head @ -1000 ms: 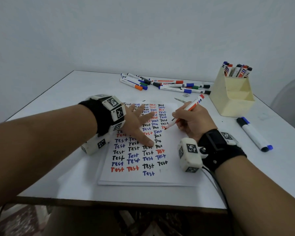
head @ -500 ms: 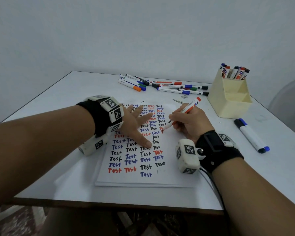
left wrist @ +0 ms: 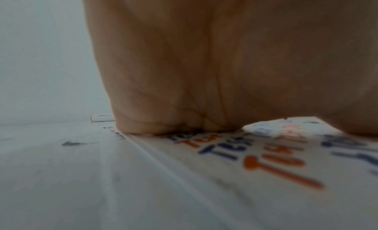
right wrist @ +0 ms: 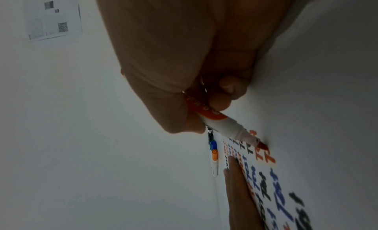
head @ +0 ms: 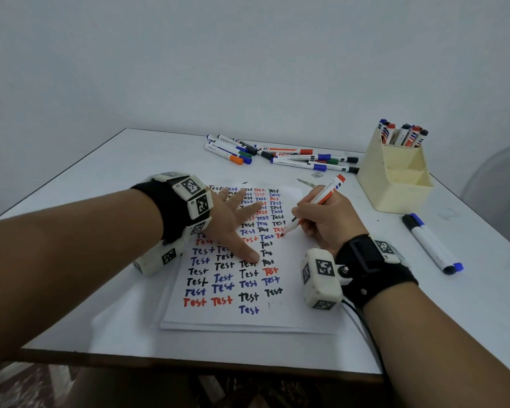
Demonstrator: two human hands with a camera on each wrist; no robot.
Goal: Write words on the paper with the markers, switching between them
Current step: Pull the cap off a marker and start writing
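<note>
A white sheet of paper point(head: 295, 313) lies near the table's front edge, covered with rows of "Test" in black, blue and red. My left hand point(head: 233, 225) lies flat on it with fingers spread, holding it down. My right hand point(head: 327, 222) grips an uncapped red marker point(head: 318, 201) like a pen. The marker's tip touches the paper at a fresh red word in the right column. In the right wrist view the red marker point(right wrist: 229, 126) and its tip on the paper point(right wrist: 286, 193) show clearly. The left wrist view shows my palm point(left wrist: 204, 71) resting on the paper point(left wrist: 266, 193).
Several loose markers point(head: 280, 156) lie at the back of the white table point(head: 86, 187). A cream holder point(head: 395, 178) with several markers stands at the back right. One blue-capped marker point(head: 433, 244) lies to the right of my right hand.
The red marker's tip has moved slightly down and left along the right column while writing a red word. My left hand has stayed flat on the paper.
</note>
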